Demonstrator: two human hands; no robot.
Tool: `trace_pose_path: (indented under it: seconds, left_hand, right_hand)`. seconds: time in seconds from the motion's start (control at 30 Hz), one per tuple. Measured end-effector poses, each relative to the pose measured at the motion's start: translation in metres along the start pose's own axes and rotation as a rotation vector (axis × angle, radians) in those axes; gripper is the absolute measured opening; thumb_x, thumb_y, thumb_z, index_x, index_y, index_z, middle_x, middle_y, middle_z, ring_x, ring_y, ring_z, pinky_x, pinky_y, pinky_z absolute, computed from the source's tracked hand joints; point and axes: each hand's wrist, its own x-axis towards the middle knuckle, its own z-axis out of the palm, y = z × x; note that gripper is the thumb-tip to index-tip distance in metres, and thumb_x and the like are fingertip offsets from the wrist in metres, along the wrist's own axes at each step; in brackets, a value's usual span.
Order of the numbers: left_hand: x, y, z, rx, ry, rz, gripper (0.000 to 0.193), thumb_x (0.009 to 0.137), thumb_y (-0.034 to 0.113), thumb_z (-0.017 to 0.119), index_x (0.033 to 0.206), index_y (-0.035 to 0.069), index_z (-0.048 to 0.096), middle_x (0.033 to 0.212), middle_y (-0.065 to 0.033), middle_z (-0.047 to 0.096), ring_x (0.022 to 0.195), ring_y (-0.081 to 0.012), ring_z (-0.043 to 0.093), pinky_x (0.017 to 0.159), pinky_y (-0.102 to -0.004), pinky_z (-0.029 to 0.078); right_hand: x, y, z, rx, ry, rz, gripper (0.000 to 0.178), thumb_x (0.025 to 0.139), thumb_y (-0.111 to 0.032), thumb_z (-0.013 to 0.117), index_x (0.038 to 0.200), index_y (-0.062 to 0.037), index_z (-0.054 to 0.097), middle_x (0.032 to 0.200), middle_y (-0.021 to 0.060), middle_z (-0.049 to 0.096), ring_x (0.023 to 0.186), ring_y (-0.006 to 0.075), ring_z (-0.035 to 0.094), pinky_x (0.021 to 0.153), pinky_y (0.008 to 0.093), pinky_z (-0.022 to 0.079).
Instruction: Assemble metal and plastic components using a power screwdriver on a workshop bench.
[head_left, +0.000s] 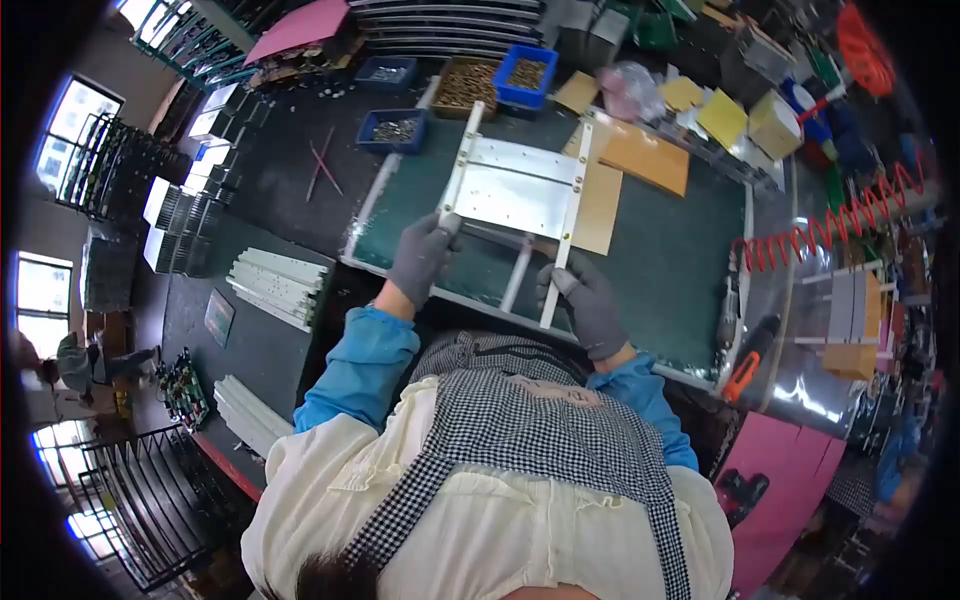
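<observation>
Both hands wear grey gloves and hold a white metal frame: a flat white panel (518, 195) fixed between a left rail (461, 165) and a right rail (577, 185). My left hand (422, 258) is closed around the near end of the left rail. On the other side, my right hand (588, 305) pinches the right rail, whose near end sticks out past the fingers. Small brass-coloured fasteners dot both rails. Beneath the frame lie a tan cardboard sheet (602, 215) and a pale bar (518, 275) on the green work surface (660, 265).
Blue bins (525, 77) of small metal parts and a brown box (466, 86) stand behind the frame. An orange board (645, 160) lies at far right. An orange-and-black power screwdriver (752, 358) and a red coiled hose (830, 225) are rightward. White rails (277, 288) are stacked left.
</observation>
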Motion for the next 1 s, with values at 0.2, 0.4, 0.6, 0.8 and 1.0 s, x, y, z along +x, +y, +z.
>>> trace_pose_path:
  seconds: [0.2, 0.4, 0.6, 0.8, 1.0]
  left_hand:
    - [0.050, -0.005, -0.069, 0.119, -0.165, -0.038, 0.029, 0.094, 0.022, 0.059, 0.112, 0.000, 0.062, 0.085, -0.0049, 0.063, 0.063, -0.0091, 0.053, 0.054, -0.0237, 0.045]
    - [0.088, 0.000, -0.148, 0.147, -0.366, 0.028, 0.039, 0.092, 0.031, 0.066, 0.119, 0.002, 0.062, 0.091, -0.0068, 0.066, 0.080, -0.0157, 0.062, 0.074, -0.0322, 0.052]
    - [0.210, -0.012, -0.305, 0.834, 0.676, 0.276, 0.060, 0.081, 0.044, 0.071, 0.124, 0.005, 0.057, 0.123, -0.0208, 0.059, 0.111, -0.0400, 0.061, 0.093, -0.0455, 0.050]
    - [0.254, 0.026, -0.336, 1.026, 0.423, -0.111, 0.054, 0.083, 0.039, 0.068, 0.125, 0.007, 0.055, 0.133, -0.0192, 0.053, 0.121, -0.0376, 0.057, 0.097, -0.0463, 0.049]
    - [0.279, 0.024, -0.339, 1.208, 0.421, -0.071, 0.038, 0.089, 0.024, 0.059, 0.124, 0.009, 0.058, 0.129, -0.0158, 0.057, 0.116, -0.0364, 0.060, 0.094, -0.0460, 0.051]
  right_hand:
    - [0.047, 0.036, 0.058, 0.053, 0.179, 0.007, 0.046, 0.093, -0.020, 0.059, 0.132, 0.0032, 0.049, 0.097, 0.0101, 0.063, 0.087, 0.0196, 0.062, 0.080, 0.0346, 0.053]
    - [0.065, 0.067, 0.060, 0.167, 0.478, -0.092, 0.043, 0.101, -0.030, 0.051, 0.128, 0.0034, 0.054, 0.109, 0.0117, 0.064, 0.093, 0.0213, 0.063, 0.083, 0.0353, 0.053]
    - [0.054, 0.108, 0.053, 0.066, 0.766, -0.090, 0.040, 0.101, -0.027, 0.052, 0.130, 0.0010, 0.057, 0.118, 0.0122, 0.064, 0.106, 0.0212, 0.062, 0.091, 0.0340, 0.051]
    - [0.075, 0.119, 0.082, 0.013, 0.697, -0.044, 0.036, 0.097, -0.030, 0.060, 0.122, -0.0044, 0.056, 0.092, 0.0117, 0.066, 0.076, 0.0230, 0.065, 0.064, 0.0352, 0.057]
    - [0.080, 0.115, 0.092, -0.032, 0.799, -0.035, 0.041, 0.095, -0.034, 0.063, 0.124, -0.0059, 0.054, 0.094, 0.0098, 0.065, 0.078, 0.0221, 0.064, 0.065, 0.0340, 0.056]
